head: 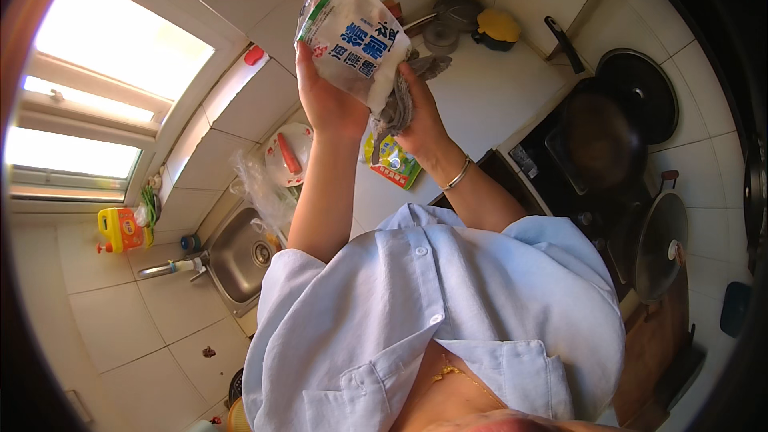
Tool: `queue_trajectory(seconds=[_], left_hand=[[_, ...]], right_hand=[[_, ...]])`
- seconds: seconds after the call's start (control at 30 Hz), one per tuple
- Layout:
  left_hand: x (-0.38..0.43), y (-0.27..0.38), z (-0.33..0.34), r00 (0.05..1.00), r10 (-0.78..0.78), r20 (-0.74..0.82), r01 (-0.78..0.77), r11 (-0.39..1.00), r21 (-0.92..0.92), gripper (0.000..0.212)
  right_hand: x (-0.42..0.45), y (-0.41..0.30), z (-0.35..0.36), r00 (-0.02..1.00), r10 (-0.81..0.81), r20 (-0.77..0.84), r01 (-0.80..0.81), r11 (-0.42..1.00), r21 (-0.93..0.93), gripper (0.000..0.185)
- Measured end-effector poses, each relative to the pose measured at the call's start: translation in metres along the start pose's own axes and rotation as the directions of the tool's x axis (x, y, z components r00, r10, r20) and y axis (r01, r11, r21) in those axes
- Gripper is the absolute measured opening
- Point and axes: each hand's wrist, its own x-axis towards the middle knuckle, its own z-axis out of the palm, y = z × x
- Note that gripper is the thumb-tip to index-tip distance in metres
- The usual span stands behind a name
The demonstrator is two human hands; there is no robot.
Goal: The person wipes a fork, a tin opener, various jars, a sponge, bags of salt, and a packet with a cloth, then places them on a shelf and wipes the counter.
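A printed plastic bag of salt [360,36] with a green top band is held up and tilted above the white counter [498,93]. My left hand [330,93] grips its lower left side, with the thumb or a finger along the edge. A crumpled grey cloth [396,105] is in my right hand [423,111], pressed against the bag's lower right side. Part of the cloth sticks out beyond the fingers. Below the hands, a yellow, green and red packet [393,162] lies on the counter, partly hidden by the cloth.
At left are a steel sink [237,255], a faucet [174,267], a clear plastic bag [261,183] and a red-handled thing on a patterned plate [305,163]. At right, a wok [594,138], a leaning lid [645,96] and a lidded pot [660,246] occupy the stove. Pans [459,12] stand at the back.
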Motion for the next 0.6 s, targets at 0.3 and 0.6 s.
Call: queue_trajectory(seconds=[0.3, 0.6], left_hand=[[-0.002, 0.004, -0.015, 0.999, 0.035, -0.038, -0.031, 0.994, 0.102, 0.056], [0.012, 0.018, -0.020, 0.989, -0.072, -0.128, 0.108, 0.946, 0.307, 0.040]], right_hand=[[-0.001, 0.006, -0.017, 0.993, -0.078, -0.091, 0.073, 0.996, -0.057, 0.044], [-0.016, -0.045, -0.028, 0.970, -0.203, 0.133, 0.243, 0.785, -0.570, 0.038]])
